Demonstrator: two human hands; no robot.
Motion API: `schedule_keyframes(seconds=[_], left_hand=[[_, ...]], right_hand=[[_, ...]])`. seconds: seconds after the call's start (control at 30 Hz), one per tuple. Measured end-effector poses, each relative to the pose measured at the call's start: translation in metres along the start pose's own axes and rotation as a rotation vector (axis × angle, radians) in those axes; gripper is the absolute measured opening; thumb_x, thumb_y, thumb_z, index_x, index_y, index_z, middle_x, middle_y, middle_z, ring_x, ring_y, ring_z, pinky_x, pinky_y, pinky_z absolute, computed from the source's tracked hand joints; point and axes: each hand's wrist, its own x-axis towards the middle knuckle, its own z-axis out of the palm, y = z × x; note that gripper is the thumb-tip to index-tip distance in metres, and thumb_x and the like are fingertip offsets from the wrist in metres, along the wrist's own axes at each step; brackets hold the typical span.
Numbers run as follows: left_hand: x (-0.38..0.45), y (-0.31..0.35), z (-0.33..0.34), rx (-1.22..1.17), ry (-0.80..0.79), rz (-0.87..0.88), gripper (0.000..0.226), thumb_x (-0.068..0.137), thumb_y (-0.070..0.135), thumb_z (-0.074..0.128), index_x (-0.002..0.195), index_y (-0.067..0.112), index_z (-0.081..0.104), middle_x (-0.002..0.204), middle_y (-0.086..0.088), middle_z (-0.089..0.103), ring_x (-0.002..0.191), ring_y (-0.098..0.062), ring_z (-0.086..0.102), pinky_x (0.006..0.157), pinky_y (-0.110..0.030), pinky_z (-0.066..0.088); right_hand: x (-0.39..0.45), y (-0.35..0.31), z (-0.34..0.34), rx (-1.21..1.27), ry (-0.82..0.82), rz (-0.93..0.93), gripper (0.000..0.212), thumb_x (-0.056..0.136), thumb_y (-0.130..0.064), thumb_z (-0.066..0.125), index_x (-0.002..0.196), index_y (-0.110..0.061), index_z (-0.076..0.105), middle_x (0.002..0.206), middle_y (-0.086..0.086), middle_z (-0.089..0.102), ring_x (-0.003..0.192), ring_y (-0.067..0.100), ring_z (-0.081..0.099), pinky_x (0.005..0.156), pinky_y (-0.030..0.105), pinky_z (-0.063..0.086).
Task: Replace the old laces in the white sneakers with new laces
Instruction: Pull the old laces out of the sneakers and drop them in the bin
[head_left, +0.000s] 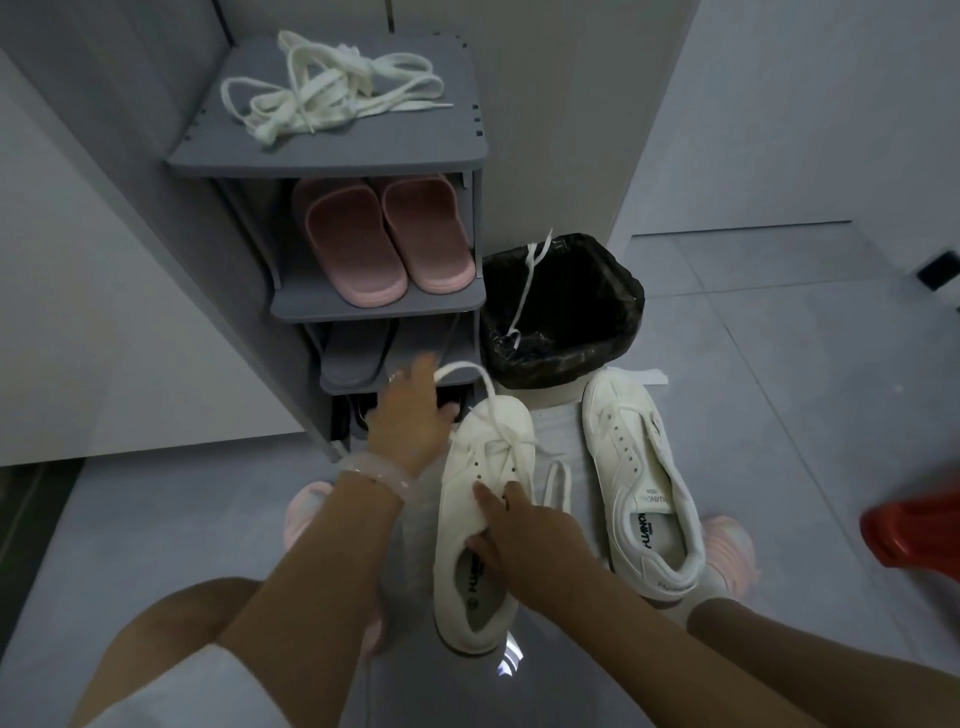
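A grey tiled floor (779, 364) is seen beside a grey shoe rack (332, 156), on whose top shelf a heap of white laces (332, 91) is piled. Before the rack's lowest shelf, a white sneaker (485, 514) is held by the right hand (524, 530), whose fingers are curled over its tongue and opening. Its lace (467, 374) is pulled up in a loop by the left hand (410, 410), pinched at the fingertips just beyond the toe. The second sneaker (639, 488), unlaced, is lying to the right, near a black-lined bin (561, 306).
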Motion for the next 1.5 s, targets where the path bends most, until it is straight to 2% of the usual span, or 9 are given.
schedule_keyframes(seconds=[0.1, 0.33, 0.57, 0.7, 0.83, 1.1, 1.33, 1.43, 1.5], left_hand=[[-0.012, -0.014, 0.036, 0.127, -0.063, -0.181, 0.047, 0.09, 0.021, 0.053, 0.132, 0.009, 0.035, 0.135, -0.017, 0.037, 0.122, -0.036, 0.041, 0.096, -0.045, 0.038], [-0.009, -0.007, 0.054, -0.05, -0.037, -0.144, 0.021, 0.092, 0.024, 0.053, 0.079, 0.008, 0.053, 0.091, -0.014, 0.063, 0.092, -0.028, 0.059, 0.076, -0.031, 0.042], [-0.007, -0.008, 0.054, -0.142, 0.135, -0.019, 0.013, 0.089, 0.004, 0.049, 0.08, 0.004, 0.059, 0.08, -0.012, 0.061, 0.084, -0.03, 0.057, 0.071, -0.032, 0.04], [-0.011, 0.012, 0.02, -0.301, 0.508, 0.027, 0.014, 0.09, -0.004, 0.044, 0.083, 0.001, 0.056, 0.072, -0.004, 0.046, 0.075, -0.021, 0.044, 0.06, -0.018, 0.023], [-0.004, 0.021, -0.016, -0.575, 0.637, 0.06, 0.013, 0.096, 0.008, 0.037, 0.089, 0.009, 0.046, 0.086, -0.016, 0.053, 0.065, -0.012, 0.051, 0.063, -0.013, 0.042], [-0.008, 0.031, -0.036, -0.139, 0.718, 0.366, 0.017, 0.094, 0.007, 0.044, 0.086, -0.002, 0.056, 0.08, -0.004, 0.047, 0.07, -0.014, 0.041, 0.062, -0.018, 0.025], [-0.003, 0.014, -0.039, -0.197, 0.207, 0.238, 0.013, 0.091, 0.016, 0.053, 0.079, 0.016, 0.055, 0.069, 0.004, 0.055, 0.067, -0.012, 0.05, 0.063, -0.02, 0.032], [-0.013, 0.011, -0.022, -0.046, -0.125, 0.212, 0.006, 0.09, 0.019, 0.057, 0.094, 0.015, 0.06, 0.09, 0.001, 0.06, 0.088, -0.016, 0.058, 0.07, -0.02, 0.035], [-0.023, 0.016, -0.012, -0.072, -0.295, 0.258, 0.032, 0.086, 0.016, 0.062, 0.117, 0.017, 0.053, 0.101, 0.004, 0.056, 0.092, -0.007, 0.054, 0.07, -0.014, 0.035]], right_hand=[[0.001, 0.001, 0.001, -0.014, -0.001, -0.003, 0.06, 0.098, -0.045, 0.029, 0.149, -0.02, 0.009, 0.141, 0.011, 0.03, 0.105, 0.03, 0.056, 0.076, 0.034, 0.042], [0.002, 0.003, 0.001, -0.017, -0.005, -0.013, 0.058, 0.099, -0.043, 0.029, 0.148, -0.019, 0.01, 0.136, 0.013, 0.035, 0.102, 0.032, 0.056, 0.069, 0.033, 0.036], [0.002, 0.003, 0.001, -0.021, -0.027, -0.007, 0.059, 0.099, -0.044, 0.028, 0.149, -0.019, 0.008, 0.14, 0.013, 0.031, 0.103, 0.032, 0.056, 0.07, 0.033, 0.038], [0.001, 0.002, -0.001, 0.003, -0.057, 0.001, 0.059, 0.099, -0.044, 0.028, 0.149, -0.019, 0.008, 0.145, 0.013, 0.026, 0.108, 0.031, 0.054, 0.078, 0.034, 0.042], [0.001, 0.002, -0.002, 0.04, -0.052, -0.011, 0.06, 0.099, -0.044, 0.027, 0.15, -0.02, 0.007, 0.146, 0.013, 0.024, 0.111, 0.03, 0.053, 0.084, 0.036, 0.044], [0.004, 0.003, 0.0, 0.047, -0.058, 0.003, 0.06, 0.099, -0.045, 0.028, 0.15, -0.02, 0.008, 0.146, 0.013, 0.024, 0.113, 0.032, 0.051, 0.087, 0.037, 0.043], [0.006, 0.012, -0.01, 0.285, -0.001, -0.023, 0.046, 0.098, -0.037, 0.037, 0.139, -0.016, 0.038, 0.131, 0.01, 0.047, 0.105, 0.026, 0.056, 0.087, 0.035, 0.046], [0.009, 0.017, -0.039, 0.714, 0.257, 0.057, 0.023, 0.096, -0.017, 0.043, 0.104, -0.013, 0.064, 0.085, 0.001, 0.062, 0.06, 0.003, 0.052, 0.058, 0.016, 0.043], [0.003, 0.014, -0.066, 1.13, 0.376, 0.101, 0.025, 0.095, -0.009, 0.043, 0.082, -0.016, 0.064, 0.064, -0.004, 0.051, 0.042, -0.001, 0.039, 0.044, 0.015, 0.03]])
